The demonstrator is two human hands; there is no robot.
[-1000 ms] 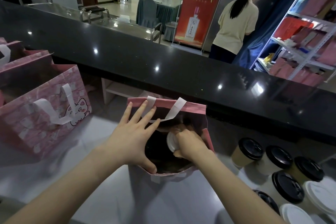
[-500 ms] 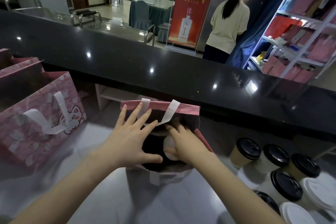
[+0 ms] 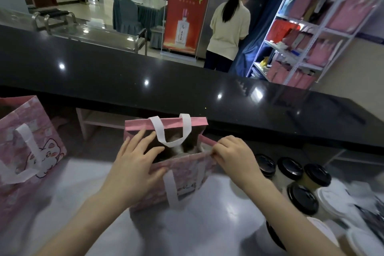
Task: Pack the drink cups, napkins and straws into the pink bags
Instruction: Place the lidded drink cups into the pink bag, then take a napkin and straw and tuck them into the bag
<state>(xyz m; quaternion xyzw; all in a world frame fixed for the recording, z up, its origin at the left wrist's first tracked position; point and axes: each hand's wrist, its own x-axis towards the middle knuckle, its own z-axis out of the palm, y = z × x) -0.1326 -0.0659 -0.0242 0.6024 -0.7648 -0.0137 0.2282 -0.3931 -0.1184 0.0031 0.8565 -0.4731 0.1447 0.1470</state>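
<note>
A small pink bag (image 3: pixel 187 174) with white handles stands on the grey counter in front of me. My left hand (image 3: pixel 135 164) grips the bag's left near rim, thumb outside, fingers spread over the opening. My right hand (image 3: pixel 234 158) pinches the bag's right top edge. Inside the bag something pale, perhaps a cup lid (image 3: pixel 176 147), shows dimly. Several drink cups with black lids (image 3: pixel 291 169) and white lids (image 3: pixel 334 197) stand to the right. No straws or napkins are clear to see.
A larger pink cat-print bag (image 3: pixel 27 151) stands at the left. A high black counter (image 3: pixel 187 89) runs across behind the bags. Beyond it a person stands with their back to me beside a red banner and a white shelf of pink bags (image 3: pixel 311 37).
My right hand has come out of the bag and now pinches its right edge. My left hand slid to the near left rim. The bag's front side has risen toward me.
</note>
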